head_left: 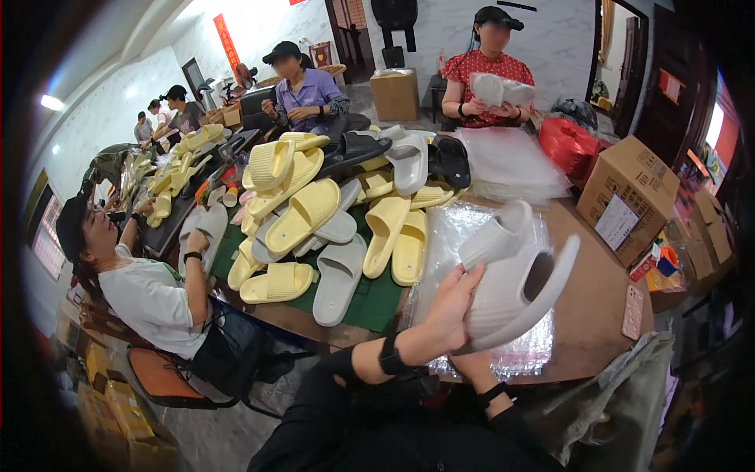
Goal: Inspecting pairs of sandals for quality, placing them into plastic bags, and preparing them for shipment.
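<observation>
Nearest the body, left hand (447, 308) grip is wrapped around the heel end of a pair of grey slippers (515, 271), right hand (472, 362) props them from under, its grip mostly hidden, can't tell. Slippers look light, soft foam, bendy; best held at sole edge. Beneath grip: clear plastic bags (464, 228) on tabletop (586, 315); beyond grip, slipper pile (338, 212).

Heap of yellow slippers (303, 206), cardboard box (629, 193), red bag (568, 144), green mat (376, 299)
</observation>
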`<action>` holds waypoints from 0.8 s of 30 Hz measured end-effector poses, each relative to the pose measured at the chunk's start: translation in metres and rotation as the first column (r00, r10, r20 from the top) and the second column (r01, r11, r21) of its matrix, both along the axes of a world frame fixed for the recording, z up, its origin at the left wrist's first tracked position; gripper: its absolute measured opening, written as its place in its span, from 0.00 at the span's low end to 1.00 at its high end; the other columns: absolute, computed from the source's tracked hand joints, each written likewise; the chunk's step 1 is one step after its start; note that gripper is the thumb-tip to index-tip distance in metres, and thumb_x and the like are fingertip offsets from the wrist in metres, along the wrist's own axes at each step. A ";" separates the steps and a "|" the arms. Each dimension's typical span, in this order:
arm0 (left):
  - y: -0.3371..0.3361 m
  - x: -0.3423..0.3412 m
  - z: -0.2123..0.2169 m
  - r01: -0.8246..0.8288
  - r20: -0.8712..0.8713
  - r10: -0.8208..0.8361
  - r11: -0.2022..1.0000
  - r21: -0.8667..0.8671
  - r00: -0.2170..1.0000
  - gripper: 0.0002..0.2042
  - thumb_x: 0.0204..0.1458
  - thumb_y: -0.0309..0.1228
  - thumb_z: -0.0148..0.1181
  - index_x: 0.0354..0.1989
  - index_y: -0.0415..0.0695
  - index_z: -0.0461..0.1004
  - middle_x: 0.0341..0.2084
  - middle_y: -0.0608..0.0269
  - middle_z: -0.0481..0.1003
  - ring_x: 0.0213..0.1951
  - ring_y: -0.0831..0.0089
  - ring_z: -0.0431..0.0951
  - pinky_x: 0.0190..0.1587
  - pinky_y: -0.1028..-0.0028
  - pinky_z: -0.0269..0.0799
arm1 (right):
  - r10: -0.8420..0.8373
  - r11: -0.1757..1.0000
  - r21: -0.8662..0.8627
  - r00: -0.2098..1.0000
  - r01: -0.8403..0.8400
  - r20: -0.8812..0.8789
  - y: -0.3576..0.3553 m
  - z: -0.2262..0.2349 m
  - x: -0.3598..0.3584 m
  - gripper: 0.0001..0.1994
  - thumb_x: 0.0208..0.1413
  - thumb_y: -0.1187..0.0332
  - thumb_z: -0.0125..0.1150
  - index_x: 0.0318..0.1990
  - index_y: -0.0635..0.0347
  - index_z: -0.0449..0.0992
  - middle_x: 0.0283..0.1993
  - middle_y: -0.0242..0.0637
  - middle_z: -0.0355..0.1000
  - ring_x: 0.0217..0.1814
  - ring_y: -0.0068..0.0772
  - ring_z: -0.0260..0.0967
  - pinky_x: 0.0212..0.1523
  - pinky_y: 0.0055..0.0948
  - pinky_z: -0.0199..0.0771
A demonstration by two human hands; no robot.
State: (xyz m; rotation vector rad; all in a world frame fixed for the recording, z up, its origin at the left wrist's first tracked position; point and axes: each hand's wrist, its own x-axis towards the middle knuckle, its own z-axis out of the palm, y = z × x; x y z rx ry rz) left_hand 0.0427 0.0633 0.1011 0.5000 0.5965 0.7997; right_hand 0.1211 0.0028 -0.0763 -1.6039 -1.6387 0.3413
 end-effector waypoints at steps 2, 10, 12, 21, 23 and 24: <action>0.006 0.024 -0.020 -0.035 0.081 0.036 0.999 -0.016 0.996 0.15 0.60 0.34 0.51 0.51 0.41 0.60 0.46 0.58 0.69 0.47 0.69 0.71 0.51 0.67 0.70 | -0.034 0.999 -0.018 0.999 0.034 0.013 -0.002 -0.006 0.002 0.28 0.50 0.53 0.56 0.58 0.54 0.66 0.61 0.45 0.63 0.62 0.49 0.58 0.63 0.46 0.52; 0.027 0.045 -0.075 0.178 0.090 -0.169 0.980 -0.091 0.981 0.25 0.56 0.20 0.48 0.60 0.38 0.47 0.52 0.47 0.59 0.53 0.58 0.67 0.56 0.68 0.66 | 0.108 0.948 -0.316 0.967 -0.030 0.233 -0.005 -0.030 0.008 0.23 0.54 0.55 0.52 0.51 0.62 0.71 0.54 0.50 0.66 0.63 0.53 0.54 0.65 0.50 0.47; 0.014 0.026 -0.083 0.390 -0.044 -0.388 0.917 0.078 0.921 0.25 0.56 0.23 0.51 0.62 0.37 0.52 0.50 0.50 0.64 0.51 0.61 0.69 0.53 0.71 0.67 | 0.045 0.983 -0.185 0.986 -0.015 0.163 -0.004 -0.040 0.006 0.24 0.53 0.54 0.53 0.53 0.61 0.71 0.57 0.49 0.65 0.64 0.56 0.51 0.67 0.50 0.43; -0.032 -0.060 -0.163 0.718 -0.744 0.241 0.200 0.667 0.623 0.09 0.52 0.30 0.55 0.40 0.41 0.73 0.39 0.54 0.71 0.42 0.58 0.72 0.46 0.64 0.67 | 0.084 0.996 -0.030 0.983 -0.080 0.163 -0.008 -0.038 0.016 0.25 0.43 0.61 0.58 0.52 0.57 0.71 0.57 0.48 0.65 0.63 0.54 0.55 0.67 0.53 0.43; -0.035 -0.064 -0.165 0.705 -0.702 0.341 0.139 0.696 0.626 0.09 0.52 0.31 0.55 0.40 0.41 0.73 0.41 0.52 0.70 0.45 0.53 0.70 0.48 0.62 0.65 | 0.037 0.988 -0.153 0.999 -0.031 0.038 -0.011 -0.028 0.014 0.23 0.46 0.62 0.58 0.52 0.56 0.71 0.55 0.50 0.65 0.62 0.55 0.56 0.66 0.50 0.47; -0.034 -0.065 -0.172 0.702 -0.680 0.428 0.137 0.699 0.594 0.09 0.51 0.30 0.55 0.39 0.40 0.72 0.43 0.51 0.69 0.47 0.53 0.68 0.50 0.61 0.64 | 0.045 0.988 -0.151 0.998 -0.039 0.038 -0.011 -0.018 0.012 0.23 0.46 0.62 0.58 0.52 0.56 0.71 0.55 0.50 0.65 0.62 0.55 0.56 0.66 0.50 0.47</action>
